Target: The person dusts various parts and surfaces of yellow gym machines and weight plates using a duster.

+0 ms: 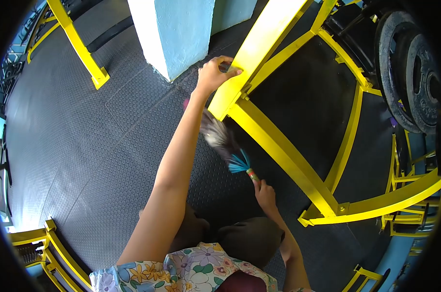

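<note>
My right hand is wrapped round the short handle of a feather duster, which has a ring of blue feathers by the handle and grey-white, motion-blurred plumes. Its feathered head reaches up and left, beside the foot of a thick yellow steel beam. Higher up, my left hand grips the left edge of this beam, thumb on its face and fingers curled at the side. The left forearm crosses in front of the floor, and the duster's far tip lies close to it.
Black studded rubber matting covers the floor. A pale blue pillar stands beyond my left hand. Weight plates hang at the right. Another yellow frame leg stands at the upper left, and a low yellow frame at the lower left.
</note>
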{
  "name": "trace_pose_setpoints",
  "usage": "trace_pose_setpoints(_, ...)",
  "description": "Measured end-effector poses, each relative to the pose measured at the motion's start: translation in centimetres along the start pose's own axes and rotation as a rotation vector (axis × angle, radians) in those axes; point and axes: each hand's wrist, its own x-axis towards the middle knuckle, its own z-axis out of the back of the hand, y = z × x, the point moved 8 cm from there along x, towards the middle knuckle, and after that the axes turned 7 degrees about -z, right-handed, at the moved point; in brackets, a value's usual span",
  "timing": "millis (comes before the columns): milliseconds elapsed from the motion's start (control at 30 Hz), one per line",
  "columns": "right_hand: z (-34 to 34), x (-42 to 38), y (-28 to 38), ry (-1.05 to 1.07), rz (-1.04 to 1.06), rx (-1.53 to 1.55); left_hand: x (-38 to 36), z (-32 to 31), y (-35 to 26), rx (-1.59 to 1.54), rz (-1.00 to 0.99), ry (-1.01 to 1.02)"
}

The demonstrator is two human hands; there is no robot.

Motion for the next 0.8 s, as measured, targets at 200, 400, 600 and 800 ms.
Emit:
trace_pose_setpoints(200,-1.8,0.3,1.0,0.046,0.054,0.125,-0.2,0.0,-2.7,0.243,-0.161,-0.18)
trace_pose_setpoints(400,-5.9,3.0,2.0,-0.015,0.094,0.199,-0.1,-0.8,-2.5,0.297,-0.05,-0.059)
trace_pose_setpoints(600,-4.4,-0.8,-7.0,0.019,-0.083,0.294,0.1,-0.9,-2.0,0.325,-0.066,-0.06)
trace_pose_setpoints(800,-3.7,-1.0,-7.5,0.051,-0.068,0.328,0.2,-1.4,-1.1,0.236,-0.07,-0.097)
